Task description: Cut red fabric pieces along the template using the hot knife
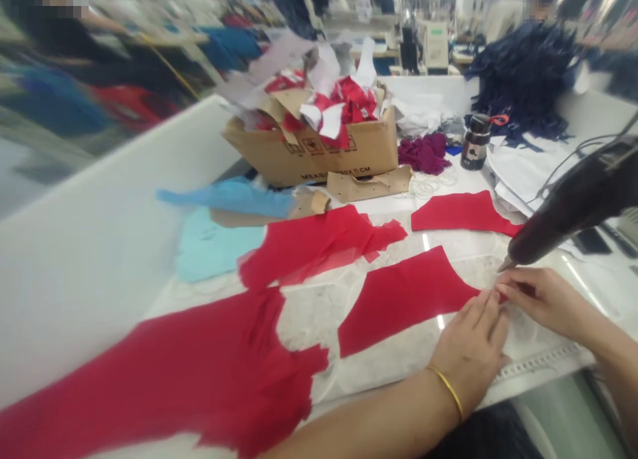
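A cut red fabric piece (411, 299) lies on the table with its narrow end pointing right. At that narrow end, the fingers of my left hand (476, 336) are close together and press on the cloth; the thumb is hidden. Just to the right, my right hand (553, 303) pinches the tip of the same piece between thumb and fingers. Right above my fingertips hangs a dark tool (563, 200) with a tapered metal point. Farther back lies a second cut red piece (458, 211). A gold bangle (448, 389) circles my left wrist.
Stacked red cloth (189, 372) spreads at the front left, with more crumpled red cloth (314, 243) behind it. Light-blue pieces (219, 243) lie at left. A cardboard box (314, 153) overflows with scraps beside a dark jar (476, 143). Navy strips (523, 74) are heaped behind.
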`<state>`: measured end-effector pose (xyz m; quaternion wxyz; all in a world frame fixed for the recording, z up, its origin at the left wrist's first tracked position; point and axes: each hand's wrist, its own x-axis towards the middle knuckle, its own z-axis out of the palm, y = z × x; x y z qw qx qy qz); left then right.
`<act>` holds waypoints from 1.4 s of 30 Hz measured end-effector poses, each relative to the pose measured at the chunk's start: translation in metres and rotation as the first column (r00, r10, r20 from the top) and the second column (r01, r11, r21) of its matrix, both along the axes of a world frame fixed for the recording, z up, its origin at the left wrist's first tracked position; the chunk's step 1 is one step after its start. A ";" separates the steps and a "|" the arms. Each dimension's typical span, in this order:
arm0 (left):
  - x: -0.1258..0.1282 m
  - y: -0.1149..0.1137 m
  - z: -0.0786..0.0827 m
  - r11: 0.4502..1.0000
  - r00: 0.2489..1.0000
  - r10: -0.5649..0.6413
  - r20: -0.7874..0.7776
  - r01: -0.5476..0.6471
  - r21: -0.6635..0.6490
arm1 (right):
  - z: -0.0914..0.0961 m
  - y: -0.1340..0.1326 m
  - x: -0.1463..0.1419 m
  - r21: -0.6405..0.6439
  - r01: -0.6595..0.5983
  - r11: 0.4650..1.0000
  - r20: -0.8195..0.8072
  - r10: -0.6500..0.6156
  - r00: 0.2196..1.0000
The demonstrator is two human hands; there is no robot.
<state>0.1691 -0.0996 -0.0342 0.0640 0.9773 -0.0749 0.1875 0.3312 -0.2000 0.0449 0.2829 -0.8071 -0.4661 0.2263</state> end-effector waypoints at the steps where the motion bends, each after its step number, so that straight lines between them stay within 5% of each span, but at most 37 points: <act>1: 0.000 0.000 0.001 1.000 1.000 0.003 0.007 -0.003 0.002 | -0.005 -0.007 0.003 -0.012 0.074 0.997 0.058 -0.073 0.996; 4: 0.001 0.000 0.003 1.000 1.000 0.015 -0.003 -0.015 0.002 | -0.020 -0.020 0.008 0.019 0.229 0.973 0.202 -0.228 0.952; 10: 0.003 -0.001 0.000 1.000 1.000 0.016 -0.013 -0.016 -0.002 | -0.027 -0.018 -0.005 0.049 0.254 0.966 0.227 -0.258 0.939; 23: 0.003 -0.002 -0.001 0.999 1.000 0.009 0.008 -0.008 -0.039 | -0.031 -0.019 -0.007 0.126 0.295 0.947 -0.151 -0.276 0.949; 29: 0.004 -0.002 -0.002 1.000 1.000 0.010 0.001 -0.010 -0.012 | -0.032 -0.016 -0.012 0.108 0.311 0.944 -0.076 -0.304 0.950; 38: -0.019 0.020 0.043 0.997 0.996 0.031 0.083 -0.037 0.072 | -0.025 -0.025 -0.010 0.120 0.344 0.931 0.051 -0.352 0.935; 42: -0.043 0.037 0.046 0.991 0.993 0.090 0.080 -0.098 0.094 | -0.026 -0.030 -0.006 0.087 0.355 0.931 0.120 -0.363 0.924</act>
